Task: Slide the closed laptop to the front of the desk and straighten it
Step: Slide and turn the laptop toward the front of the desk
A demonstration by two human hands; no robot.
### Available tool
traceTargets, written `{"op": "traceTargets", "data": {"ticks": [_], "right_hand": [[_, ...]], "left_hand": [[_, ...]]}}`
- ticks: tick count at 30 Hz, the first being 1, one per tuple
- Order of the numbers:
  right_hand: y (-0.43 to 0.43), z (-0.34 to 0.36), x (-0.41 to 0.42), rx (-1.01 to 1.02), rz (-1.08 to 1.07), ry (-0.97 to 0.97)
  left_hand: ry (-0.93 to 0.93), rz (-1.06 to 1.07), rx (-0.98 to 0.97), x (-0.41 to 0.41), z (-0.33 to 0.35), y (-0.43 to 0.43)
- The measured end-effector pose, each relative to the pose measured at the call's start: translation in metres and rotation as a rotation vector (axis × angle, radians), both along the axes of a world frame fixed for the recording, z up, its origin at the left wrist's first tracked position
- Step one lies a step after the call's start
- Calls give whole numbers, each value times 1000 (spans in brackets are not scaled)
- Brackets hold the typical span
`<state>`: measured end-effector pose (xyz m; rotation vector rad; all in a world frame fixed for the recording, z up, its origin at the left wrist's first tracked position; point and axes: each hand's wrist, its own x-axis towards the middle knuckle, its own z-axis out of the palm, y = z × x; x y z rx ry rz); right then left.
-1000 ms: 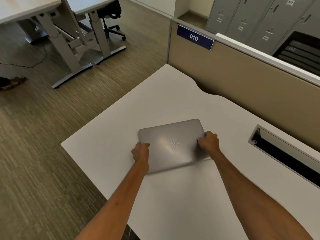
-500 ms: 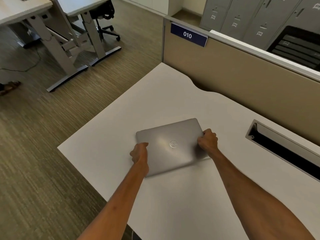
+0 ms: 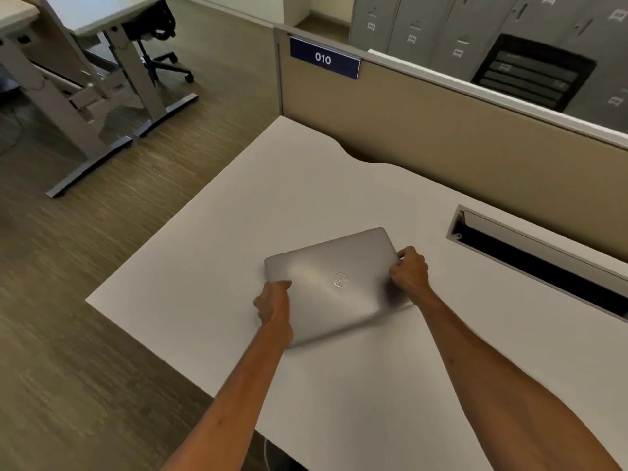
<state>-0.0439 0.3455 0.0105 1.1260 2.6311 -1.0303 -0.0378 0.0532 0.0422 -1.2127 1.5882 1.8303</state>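
A closed silver laptop (image 3: 334, 283) with a round logo on its lid lies flat on the white desk (image 3: 210, 266), near the middle and turned at an angle to the desk's edges. My left hand (image 3: 273, 305) grips its near-left edge, thumb on the lid. My right hand (image 3: 409, 270) grips its right edge, fingers curled over the corner. Both forearms reach in from the bottom of the view.
A tan partition (image 3: 441, 130) with a blue "010" sign (image 3: 324, 58) runs along the desk's far side. A long cable slot (image 3: 530, 256) is sunk into the desk at the right. Carpet floor, other desks and an office chair (image 3: 153, 32) lie to the left.
Both hands have kept their grip on the laptop. The laptop has shifted slightly along the desk, and the head view has moved a little to the right.
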Motion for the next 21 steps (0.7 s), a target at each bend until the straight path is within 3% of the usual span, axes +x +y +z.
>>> {"op": "traceTargets", "data": {"ticks": [21], "right_hand": [[117,8,164,-4,-186,-14]], "left_hand": [[-17,-192,0,114,11,125]]}}
